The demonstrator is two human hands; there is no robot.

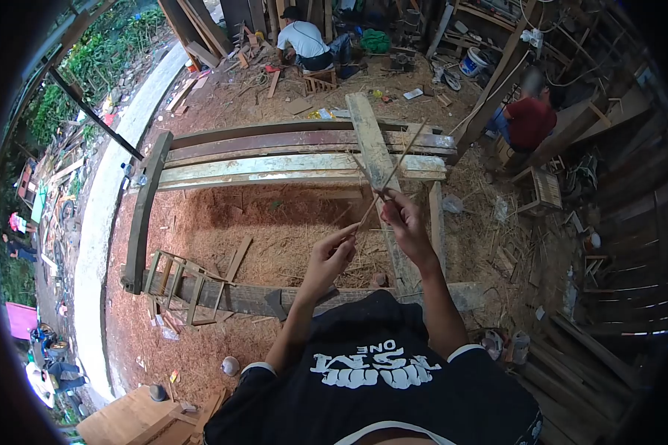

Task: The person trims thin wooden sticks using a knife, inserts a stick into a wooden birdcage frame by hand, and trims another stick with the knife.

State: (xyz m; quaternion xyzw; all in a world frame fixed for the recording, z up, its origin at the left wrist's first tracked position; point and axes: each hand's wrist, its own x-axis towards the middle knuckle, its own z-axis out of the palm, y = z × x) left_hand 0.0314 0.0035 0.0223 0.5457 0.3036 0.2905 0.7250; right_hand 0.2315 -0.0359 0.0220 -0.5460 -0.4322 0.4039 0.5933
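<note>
A long thin wooden strip (404, 157) slants up and away to the right, over a pale plank. My left hand (332, 256) is closed, pinching the strip's near end between thumb and fingers. Close by, my right hand (406, 222) is curled shut where the strip passes. From it a second narrow piece (362, 167) points up and left, crossing near the strip; whether this is a blade or another stick I cannot tell. Both hands are above the timber bench frame (147, 215), in front of my body.
Long boards (260, 169) lie across the far side of the frame. A small slatted wooden piece (178, 278) leans at its near left. One person (304, 41) sits at the back, another (531, 119) at the right. A wooden stool (538, 190) stands right; shavings (312, 215) cover the ground.
</note>
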